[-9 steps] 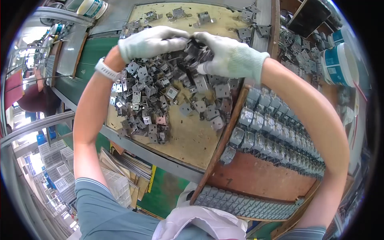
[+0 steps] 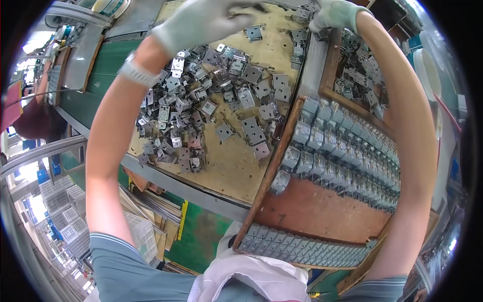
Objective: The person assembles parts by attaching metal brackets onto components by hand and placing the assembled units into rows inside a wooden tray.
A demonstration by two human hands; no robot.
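My left hand (image 2: 204,22), in a white glove and blurred, hovers over the far part of the tan work surface (image 2: 226,181). Its fingers are apart, and a small dark piece (image 2: 259,7) shows by their tips. My right hand (image 2: 339,15), gloved too, is at the far right edge beside several metal brackets (image 2: 304,12). Its fingers are bent together; what they hold, if anything, is hidden. Below my left hand spreads a heap of loose metal brackets (image 2: 186,108), and one bracket (image 2: 253,33) lies apart from it.
A wooden tray (image 2: 312,206) with rows of metal parts (image 2: 337,151) stands at the right. Past it is a wood-edged bin of brackets (image 2: 357,75) and a white bucket (image 2: 427,73). Green belt (image 2: 113,65) lies left; stacked pale crates (image 2: 70,201) stand lower left.
My hands, together over the heap before, have parted: the left rose up, the right went far right. Several brackets now lie on the heap's right side where my hands were.
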